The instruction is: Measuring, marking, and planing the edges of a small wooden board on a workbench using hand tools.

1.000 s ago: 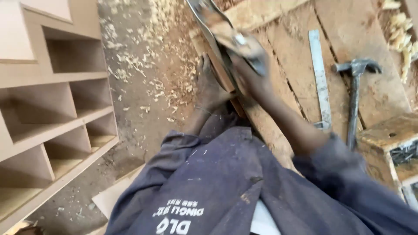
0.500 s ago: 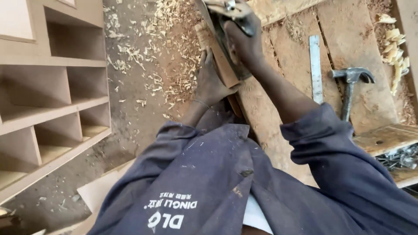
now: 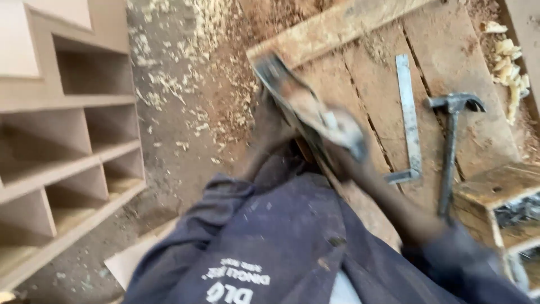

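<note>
A metal hand plane (image 3: pixel 306 107), blurred by motion, lies along a narrow wooden strip (image 3: pixel 365 205) on the plank workbench (image 3: pixel 467 50). My right hand (image 3: pixel 346 149) grips the rear of the plane. My left hand (image 3: pixel 270 129) clasps the left side of the strip just beside the plane. My dark blue work coat (image 3: pixel 281 242) fills the lower middle of the view and hides the near end of the strip.
A claw hammer (image 3: pixel 450 152) and a steel square (image 3: pixel 408 112) lie on the bench to the right. A small wooden box (image 3: pixel 500 191) sits at the right edge. A pale shelf unit (image 3: pixel 73 141) stands on the left. Wood shavings (image 3: pixel 185 84) litter the dirt floor.
The plane and my right hand have drawn back along the strip toward me. My left hand stays on the strip's side. The hammer and square have not moved.
</note>
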